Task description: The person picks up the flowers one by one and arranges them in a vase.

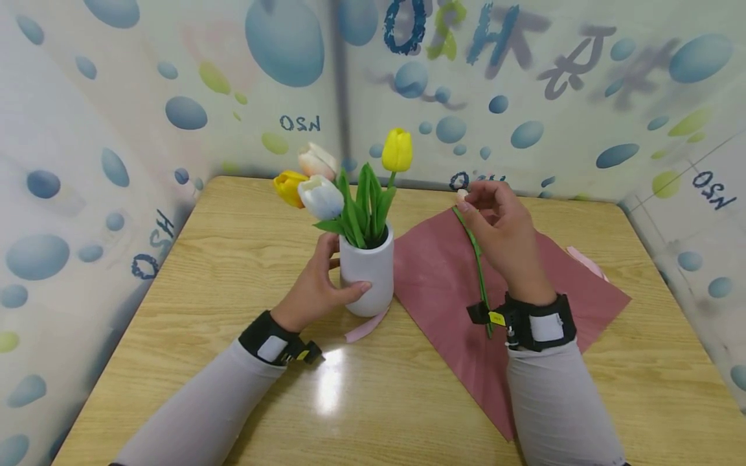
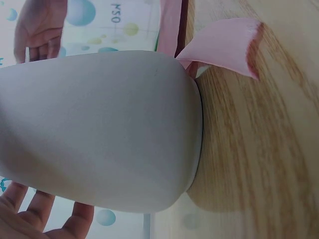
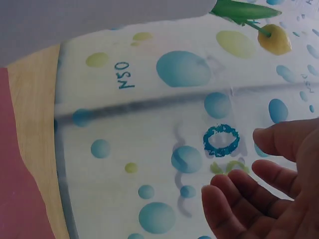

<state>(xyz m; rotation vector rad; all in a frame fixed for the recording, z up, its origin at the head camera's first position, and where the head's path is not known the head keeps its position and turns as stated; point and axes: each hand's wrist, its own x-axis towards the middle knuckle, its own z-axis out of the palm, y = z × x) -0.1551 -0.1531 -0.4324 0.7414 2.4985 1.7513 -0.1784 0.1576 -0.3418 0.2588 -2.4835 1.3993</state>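
Note:
A white vase (image 1: 367,275) stands upright on the wooden table, holding a bunch of tulips (image 1: 322,197) in white, pale pink, orange-yellow and yellow with green leaves. My left hand (image 1: 323,285) grips the vase from its left side, thumb across the front and fingers round the back. In the left wrist view those fingers (image 2: 35,211) show along the vase's lower edge. Over the mauve paper hovers my right hand (image 1: 504,233), its fingers loosely bent and nothing between them in the right wrist view. Beneath it lies a single tulip stem (image 1: 480,268); its pale bloom (image 1: 462,194) is partly hidden by the fingertips.
The mauve wrapping paper (image 1: 431,278) spreads over the table's right half, reaching close to the vase. A pink ribbon (image 1: 367,328) pokes out by the vase's base, and another pink strip (image 1: 587,263) lies at the paper's far right edge. A patterned backdrop (image 1: 408,84) surrounds the table.

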